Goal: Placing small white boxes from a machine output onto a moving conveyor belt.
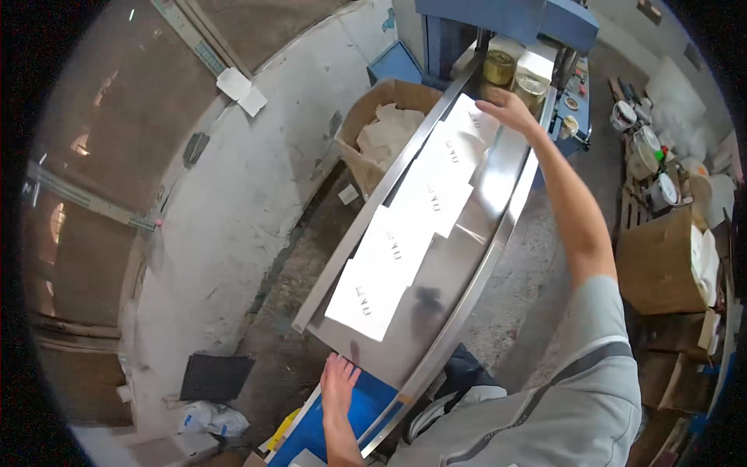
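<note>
Several white rectangular pieces (393, 245) with dark printed marks lie in a slightly staggered row along a shiny metal channel (455, 268). Glare hides whether they are cartons or stacked sheets. At the far end of this row is my right hand (510, 110), arm stretched out and fingers extended beside the last white piece. Just beyond its fingers stands a gold-coloured can (499, 68), with a second can (531, 89) to its right. My left hand (338, 384) rests with fingers extended where the metal meets a blue surface (366, 405) at the near end.
A blue machine (506, 22) spans the channel's far end. Left of the channel stands a cardboard box (358, 148) holding white scraps. A black panel (216, 377) leans by the wall. Buckets (663, 191) and a large carton (657, 261) stand at the right.
</note>
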Demonstrator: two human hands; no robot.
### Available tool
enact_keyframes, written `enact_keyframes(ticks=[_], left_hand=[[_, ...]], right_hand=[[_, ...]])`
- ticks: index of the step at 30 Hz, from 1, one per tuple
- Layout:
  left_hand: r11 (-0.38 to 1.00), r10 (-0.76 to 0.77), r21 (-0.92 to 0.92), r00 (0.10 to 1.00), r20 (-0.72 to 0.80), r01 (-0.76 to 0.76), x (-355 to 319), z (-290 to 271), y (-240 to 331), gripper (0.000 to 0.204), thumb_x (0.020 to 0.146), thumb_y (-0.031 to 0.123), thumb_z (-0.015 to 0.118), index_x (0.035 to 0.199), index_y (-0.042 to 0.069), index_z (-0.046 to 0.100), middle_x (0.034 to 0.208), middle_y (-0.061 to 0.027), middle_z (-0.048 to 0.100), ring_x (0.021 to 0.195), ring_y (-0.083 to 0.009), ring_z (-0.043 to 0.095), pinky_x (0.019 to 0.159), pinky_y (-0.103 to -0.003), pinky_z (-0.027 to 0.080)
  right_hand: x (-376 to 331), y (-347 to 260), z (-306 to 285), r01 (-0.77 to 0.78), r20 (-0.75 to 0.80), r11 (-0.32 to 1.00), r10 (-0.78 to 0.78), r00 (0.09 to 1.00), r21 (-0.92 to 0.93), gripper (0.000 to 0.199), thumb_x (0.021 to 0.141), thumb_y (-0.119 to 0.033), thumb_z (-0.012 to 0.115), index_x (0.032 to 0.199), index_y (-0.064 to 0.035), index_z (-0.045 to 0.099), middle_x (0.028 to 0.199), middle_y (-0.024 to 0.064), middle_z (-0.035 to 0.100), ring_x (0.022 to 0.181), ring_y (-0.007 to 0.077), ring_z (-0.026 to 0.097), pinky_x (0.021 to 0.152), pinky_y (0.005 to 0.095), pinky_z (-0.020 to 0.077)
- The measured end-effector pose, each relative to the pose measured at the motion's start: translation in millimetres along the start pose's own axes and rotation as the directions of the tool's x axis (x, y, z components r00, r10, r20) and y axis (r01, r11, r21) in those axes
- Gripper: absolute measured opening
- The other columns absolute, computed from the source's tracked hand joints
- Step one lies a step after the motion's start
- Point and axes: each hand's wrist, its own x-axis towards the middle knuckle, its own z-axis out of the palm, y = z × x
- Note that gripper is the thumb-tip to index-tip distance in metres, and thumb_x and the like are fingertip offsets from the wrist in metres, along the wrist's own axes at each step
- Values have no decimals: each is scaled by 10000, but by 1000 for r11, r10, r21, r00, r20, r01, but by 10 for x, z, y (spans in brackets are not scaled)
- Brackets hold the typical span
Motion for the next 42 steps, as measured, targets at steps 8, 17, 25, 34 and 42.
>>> enact_keyframes(ticks=[8,17,25,34,42], left_hand=[[992,-102,-85,993,-57,97,108,20,-141,767,968,618,380,1484,58,285,1502,-151,356,1373,-332,358,1109,-513,313],[958,41,-287,996,79,-16,350,923,217,659,981,443,508,1485,66,313,1497,-132,395,1363,-309,402,1120,-493,331],[951,4,-303,987,-158,-52,432,978,222,618,921,378,651,1389,21,459,1354,-128,560,1214,-271,561,1034,-401,442],[963,9,-264,987,-159,-51,-388,84,133,689,838,379,742,1358,12,478,1238,-122,628,1118,-239,628,954,-368,506],[947,-197,-306,928,-316,96,-913,-1092,-312,551,882,260,711,1324,4,502,1167,-106,653,1016,-191,661,864,-314,543]], right_hand=[[699,477,289,-84,453,977,167,876,-196,672,753,-627,700,972,8,713,989,165,688,917,248,637,815,354,492],[719,521,382,-33,556,997,65,829,-67,441,811,-415,729,1062,-53,703,936,86,698,833,188,650,763,316,492],[582,342,357,301,87,951,-294,952,-75,661,857,-363,729,1366,-4,506,1247,186,626,1109,265,624,957,365,489],[-2785,-1755,2048,-541,873,720,-188,451,435,754,960,-373,611,1521,-35,237,1488,161,400,1341,255,420,1067,374,394],[-4259,-2402,3590,-785,964,618,-178,-198,-47,723,896,-467,658,1404,-20,403,1322,152,537,1216,249,529,999,413,443]])
